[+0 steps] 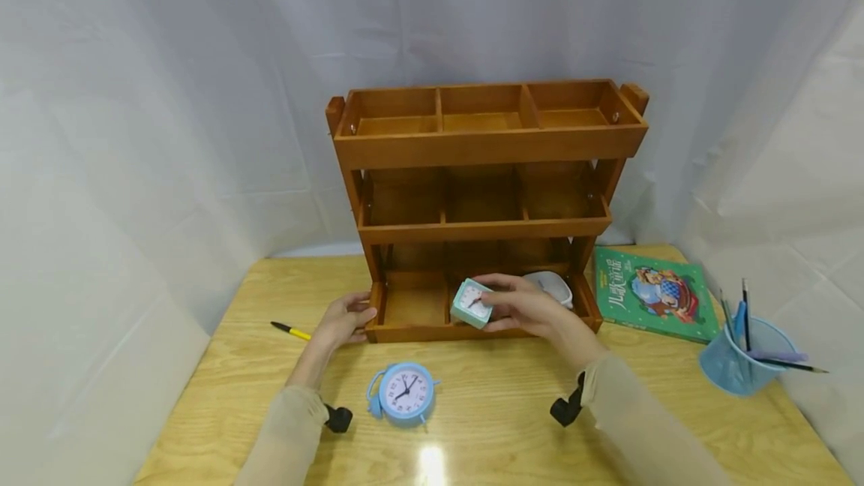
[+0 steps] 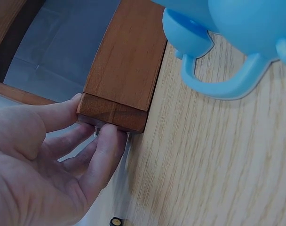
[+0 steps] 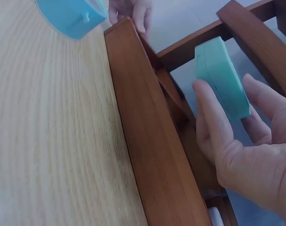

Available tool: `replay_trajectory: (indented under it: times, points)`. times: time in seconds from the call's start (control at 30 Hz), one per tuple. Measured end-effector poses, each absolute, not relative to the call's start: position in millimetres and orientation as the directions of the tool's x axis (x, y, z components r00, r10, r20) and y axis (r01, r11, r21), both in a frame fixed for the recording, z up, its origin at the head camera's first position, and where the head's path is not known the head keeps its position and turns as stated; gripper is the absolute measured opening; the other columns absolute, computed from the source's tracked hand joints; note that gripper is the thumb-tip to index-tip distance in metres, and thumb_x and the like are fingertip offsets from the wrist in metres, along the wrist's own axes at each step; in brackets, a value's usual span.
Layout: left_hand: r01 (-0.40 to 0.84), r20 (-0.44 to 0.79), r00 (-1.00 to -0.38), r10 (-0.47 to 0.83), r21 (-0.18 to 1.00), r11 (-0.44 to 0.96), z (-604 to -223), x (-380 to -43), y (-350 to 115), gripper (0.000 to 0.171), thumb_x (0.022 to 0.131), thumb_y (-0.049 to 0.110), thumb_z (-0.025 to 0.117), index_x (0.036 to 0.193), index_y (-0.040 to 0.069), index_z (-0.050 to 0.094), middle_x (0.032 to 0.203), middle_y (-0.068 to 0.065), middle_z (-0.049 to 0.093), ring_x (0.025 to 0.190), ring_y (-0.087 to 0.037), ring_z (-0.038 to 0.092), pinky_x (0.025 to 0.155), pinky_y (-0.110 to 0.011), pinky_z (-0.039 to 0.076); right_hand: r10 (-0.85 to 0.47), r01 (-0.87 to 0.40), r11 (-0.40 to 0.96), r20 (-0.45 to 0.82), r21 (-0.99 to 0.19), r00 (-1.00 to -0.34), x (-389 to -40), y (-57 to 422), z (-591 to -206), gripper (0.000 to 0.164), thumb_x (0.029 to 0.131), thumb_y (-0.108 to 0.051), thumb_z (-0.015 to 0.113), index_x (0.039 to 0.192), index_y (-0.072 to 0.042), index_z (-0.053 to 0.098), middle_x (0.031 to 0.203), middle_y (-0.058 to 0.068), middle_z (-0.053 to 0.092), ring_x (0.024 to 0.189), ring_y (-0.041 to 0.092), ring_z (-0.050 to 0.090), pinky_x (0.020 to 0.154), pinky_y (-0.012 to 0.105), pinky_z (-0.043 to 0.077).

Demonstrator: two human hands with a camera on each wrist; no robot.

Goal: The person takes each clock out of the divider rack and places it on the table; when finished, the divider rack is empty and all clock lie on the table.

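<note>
A brown wooden three-tier shelf stands at the back of the table. My left hand grips the left front corner of its bottom tier; in the left wrist view, thumb and fingers close on the wooden end. In my right hand is a small mint-green square clock, pinched between thumb and fingers above the bottom tier's middle compartment. Its white dial shows in the head view, while the right wrist view shows its green casing. A white rounded object sits in the bottom right compartment, partly behind the right hand.
On the table before the shelf lies a round blue alarm clock. A yellow and black pen lies beside the left forearm. Right of the shelf are a green children's book and a blue cup holding several pens and pencils.
</note>
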State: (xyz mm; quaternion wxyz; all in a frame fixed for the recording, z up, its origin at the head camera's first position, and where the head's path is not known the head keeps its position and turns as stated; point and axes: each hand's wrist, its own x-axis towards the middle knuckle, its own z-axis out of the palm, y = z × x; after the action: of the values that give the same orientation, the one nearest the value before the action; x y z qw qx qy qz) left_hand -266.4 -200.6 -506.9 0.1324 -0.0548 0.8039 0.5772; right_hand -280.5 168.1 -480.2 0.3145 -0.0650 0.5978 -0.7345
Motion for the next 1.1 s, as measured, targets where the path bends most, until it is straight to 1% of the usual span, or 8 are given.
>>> replay_trajectory:
  times: [0.3,0.4,0.5,0.6,0.73,0.83,1.0,1.1]
  points:
    - [-0.238,-0.274,-0.959,0.066,0.912,0.334,-506,-265,-201,0.056,0.108,0.016,0.060,0.159,0.001,0.043,0.150,-0.029,0.051,0.120,-0.029,0.064,0.081,-0.034,0.063,-0.669,0.425,-0.118,-0.244,-0.897,-0.702,-257,171,-478,0.041,0.107,-0.003,0.056,0.146,-0.015,0.058,0.125,0.009,0.064,0.109,0.023,0.071,0.087,0.037,0.065]
    - [-0.237,-0.274,-0.959,0.069,0.913,0.332,-507,-265,-201,0.056,0.108,0.016,0.061,0.159,0.001,0.042,0.150,-0.029,0.051,0.119,-0.029,0.064,0.080,-0.035,0.063,-0.684,0.420,-0.098,-0.246,-0.902,-0.687,-250,169,-480,0.042,0.106,-0.002,0.058,0.147,-0.012,0.058,0.125,0.009,0.065,0.109,0.023,0.070,0.089,0.039,0.065]
    - [-0.239,-0.276,-0.958,0.071,0.913,0.330,-507,-266,-202,0.056,0.108,0.017,0.061,0.159,0.001,0.042,0.151,-0.029,0.050,0.121,-0.030,0.063,0.081,-0.035,0.063,-0.686,0.407,-0.047,-0.267,-0.912,-0.677,-244,168,-484,0.046,0.104,-0.002,0.061,0.149,-0.006,0.055,0.121,0.007,0.068,0.107,0.022,0.071,0.086,0.038,0.066]
    - [-0.236,-0.274,-0.959,0.071,0.914,0.329,-507,-266,-202,0.056,0.108,0.016,0.060,0.159,0.001,0.042,0.151,-0.029,0.050,0.119,-0.029,0.064,0.081,-0.035,0.063,-0.692,0.389,0.017,-0.292,-0.921,-0.661,-239,168,-489,0.049,0.103,-0.005,0.064,0.151,-0.002,0.053,0.119,0.006,0.070,0.104,0.021,0.073,0.083,0.036,0.066]
    - [-0.235,-0.272,-0.959,0.075,0.916,0.325,-507,-266,-202,0.055,0.109,0.016,0.060,0.158,0.001,0.042,0.152,-0.029,0.050,0.120,-0.029,0.063,0.083,-0.035,0.063,-0.698,0.389,0.063,-0.319,-0.919,-0.640,-234,169,-500,0.047,0.101,-0.008,0.069,0.147,-0.003,0.058,0.117,0.007,0.070,0.104,0.022,0.073,0.084,0.038,0.066]
    - [-0.236,-0.274,-0.959,0.077,0.917,0.321,-507,-265,-201,0.055,0.109,0.016,0.060,0.159,0.001,0.042,0.152,-0.029,0.050,0.124,-0.032,0.062,0.085,-0.037,0.063,-0.698,0.383,0.092,-0.334,-0.919,-0.634,-231,170,-507,0.046,0.100,-0.010,0.072,0.144,-0.003,0.061,0.113,0.006,0.069,0.102,0.021,0.072,0.085,0.039,0.066]
    - [-0.238,-0.274,-0.959,0.073,0.918,0.316,-508,-266,-201,0.055,0.108,0.016,0.060,0.158,0.001,0.043,0.150,-0.029,0.051,0.123,-0.031,0.063,0.084,-0.037,0.063,-0.709,0.347,0.155,-0.349,-0.925,-0.613,-225,168,-513,0.049,0.098,-0.013,0.075,0.142,0.001,0.060,0.111,0.006,0.068,0.100,0.021,0.071,0.085,0.041,0.066]
    - [-0.236,-0.272,-0.959,0.074,0.919,0.316,-508,-266,-201,0.055,0.108,0.016,0.060,0.158,0.000,0.043,0.150,-0.029,0.051,0.123,-0.031,0.062,0.085,-0.038,0.063,-0.704,0.332,0.188,-0.363,-0.924,-0.611,-221,166,-516,0.050,0.098,-0.012,0.075,0.143,0.003,0.059,0.111,0.006,0.068,0.098,0.021,0.070,0.082,0.038,0.066]
